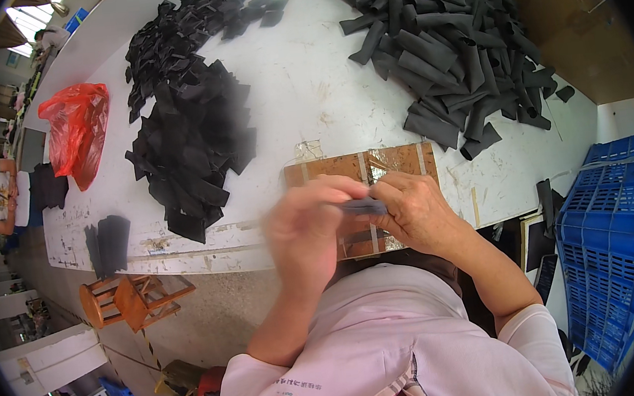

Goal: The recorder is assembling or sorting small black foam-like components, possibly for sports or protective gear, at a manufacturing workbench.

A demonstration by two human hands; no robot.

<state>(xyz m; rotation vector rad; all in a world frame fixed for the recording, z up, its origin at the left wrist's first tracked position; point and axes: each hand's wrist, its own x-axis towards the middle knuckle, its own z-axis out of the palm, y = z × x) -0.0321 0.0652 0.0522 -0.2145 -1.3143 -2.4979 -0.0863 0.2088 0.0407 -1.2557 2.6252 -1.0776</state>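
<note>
Head view looks down at two hands over the near edge of a white table (307, 99). The left hand (307, 233) is blurry. Its fingers are curled in and pinch one end of a small dark strip (364, 207). The right hand (416, 210) pinches the other end of the strip with thumb and fingers. The strip sits between the hands, just above a brown board (397, 161) that lies flat at the table edge.

A blue crate (610, 231) stands on the floor to the right. I cannot tell what is in it. A red plastic bag (75, 129) lies on the far left of the table; what is inside is hidden.

A big heap of rolled dark strips (439, 41) lies at the back right. A pile of flat black pieces (189, 141) lies at the back left, and a small stack of black pieces (108, 245) sits near the left table edge. A brown cardboard box (581, 12) is past the heap. A small wooden stool (132, 300) lies tipped on the floor, under the table edge. The hands hide part of the board.
</note>
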